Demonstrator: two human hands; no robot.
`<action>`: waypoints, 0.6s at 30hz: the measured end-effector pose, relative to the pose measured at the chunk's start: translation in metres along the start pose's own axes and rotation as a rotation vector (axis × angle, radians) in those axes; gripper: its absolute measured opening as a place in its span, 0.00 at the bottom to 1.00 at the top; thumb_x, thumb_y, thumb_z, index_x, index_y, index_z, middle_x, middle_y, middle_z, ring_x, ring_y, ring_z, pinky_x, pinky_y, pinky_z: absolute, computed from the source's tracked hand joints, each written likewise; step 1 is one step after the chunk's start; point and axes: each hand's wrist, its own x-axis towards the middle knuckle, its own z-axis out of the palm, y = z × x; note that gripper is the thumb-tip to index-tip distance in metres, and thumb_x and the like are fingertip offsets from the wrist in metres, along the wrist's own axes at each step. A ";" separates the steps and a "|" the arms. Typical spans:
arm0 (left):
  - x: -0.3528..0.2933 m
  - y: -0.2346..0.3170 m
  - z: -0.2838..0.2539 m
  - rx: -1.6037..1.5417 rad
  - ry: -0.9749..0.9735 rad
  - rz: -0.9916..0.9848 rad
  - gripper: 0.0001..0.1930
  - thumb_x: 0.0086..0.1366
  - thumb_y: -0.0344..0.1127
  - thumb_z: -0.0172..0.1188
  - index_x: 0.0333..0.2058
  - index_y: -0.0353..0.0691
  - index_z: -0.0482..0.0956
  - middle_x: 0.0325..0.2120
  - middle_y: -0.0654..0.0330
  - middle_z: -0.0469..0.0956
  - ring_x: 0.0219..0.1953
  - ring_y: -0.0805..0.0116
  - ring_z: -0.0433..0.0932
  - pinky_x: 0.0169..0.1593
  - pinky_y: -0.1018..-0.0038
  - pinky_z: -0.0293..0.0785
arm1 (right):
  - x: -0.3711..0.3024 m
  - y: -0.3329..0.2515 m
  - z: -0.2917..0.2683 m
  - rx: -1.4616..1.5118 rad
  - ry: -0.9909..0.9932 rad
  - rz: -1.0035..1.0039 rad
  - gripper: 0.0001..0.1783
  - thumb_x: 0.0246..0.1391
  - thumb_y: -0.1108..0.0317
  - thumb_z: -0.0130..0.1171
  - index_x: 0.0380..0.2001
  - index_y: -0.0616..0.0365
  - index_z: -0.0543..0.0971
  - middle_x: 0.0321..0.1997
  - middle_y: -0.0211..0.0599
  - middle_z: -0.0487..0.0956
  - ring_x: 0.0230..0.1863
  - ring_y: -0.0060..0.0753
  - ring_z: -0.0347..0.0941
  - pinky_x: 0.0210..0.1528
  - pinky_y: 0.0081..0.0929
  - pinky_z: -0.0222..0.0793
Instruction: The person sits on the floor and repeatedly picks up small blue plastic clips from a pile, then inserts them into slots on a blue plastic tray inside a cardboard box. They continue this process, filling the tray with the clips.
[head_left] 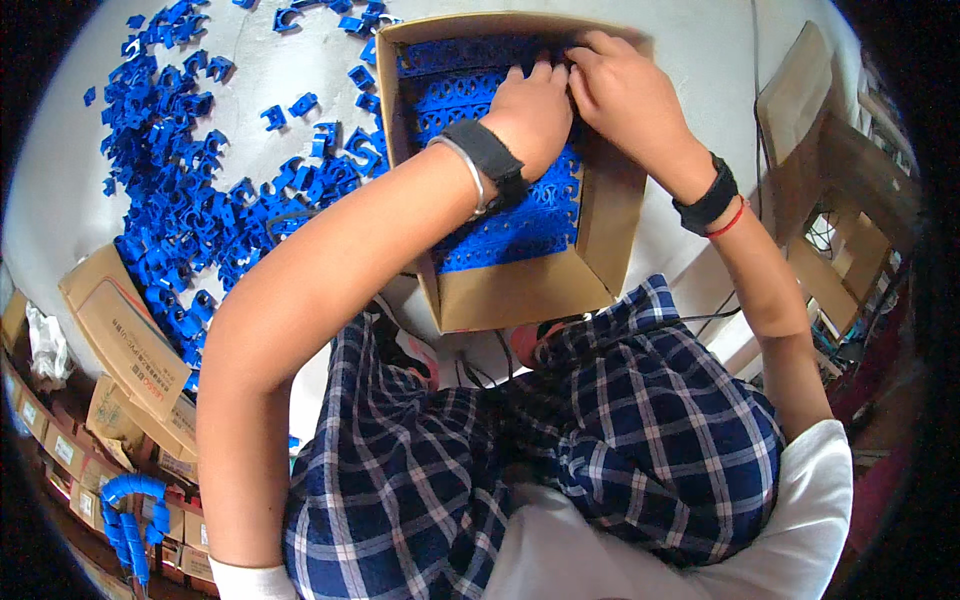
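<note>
A cardboard box (525, 292) stands before me, packed with tight rows of blue plastic pipe clips (515, 235). Both hands reach into its far part. My left hand (532, 112) has its fingers bent down at the far row of clips, closed against them. Close beside it on the right, my right hand (628, 98) curls its fingers and thumb at the same row, near the box's far right corner. The fingertips are partly hidden, so their exact grip on the clips is hard to see.
Many loose blue clips (165, 150) lie scattered over the pale floor on the left. A flattened carton (125, 335) is at the lower left, with a joined string of blue clips (125, 530) below it. A brown wooden piece of furniture (860, 165) stands at the right.
</note>
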 end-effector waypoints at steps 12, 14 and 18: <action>-0.007 0.011 0.003 0.150 -0.047 0.037 0.17 0.56 0.30 0.55 0.43 0.27 0.78 0.45 0.45 0.74 0.50 0.50 0.72 0.53 0.64 0.73 | 0.002 -0.005 0.011 0.056 -0.078 0.020 0.09 0.51 0.68 0.53 0.26 0.61 0.78 0.34 0.42 0.78 0.39 0.45 0.78 0.40 0.38 0.77; -0.008 0.014 0.005 0.180 -0.029 0.020 0.18 0.56 0.30 0.55 0.44 0.26 0.78 0.47 0.44 0.74 0.51 0.49 0.72 0.53 0.64 0.73 | 0.001 -0.005 0.012 0.060 -0.093 0.023 0.08 0.51 0.69 0.53 0.27 0.62 0.78 0.34 0.43 0.77 0.38 0.46 0.78 0.40 0.38 0.77; -0.008 0.018 0.006 0.248 -0.013 -0.018 0.19 0.57 0.31 0.55 0.45 0.26 0.78 0.49 0.41 0.72 0.53 0.45 0.72 0.54 0.65 0.74 | 0.001 -0.004 0.015 0.065 -0.077 -0.004 0.08 0.51 0.70 0.53 0.26 0.63 0.78 0.34 0.46 0.77 0.37 0.48 0.79 0.40 0.39 0.77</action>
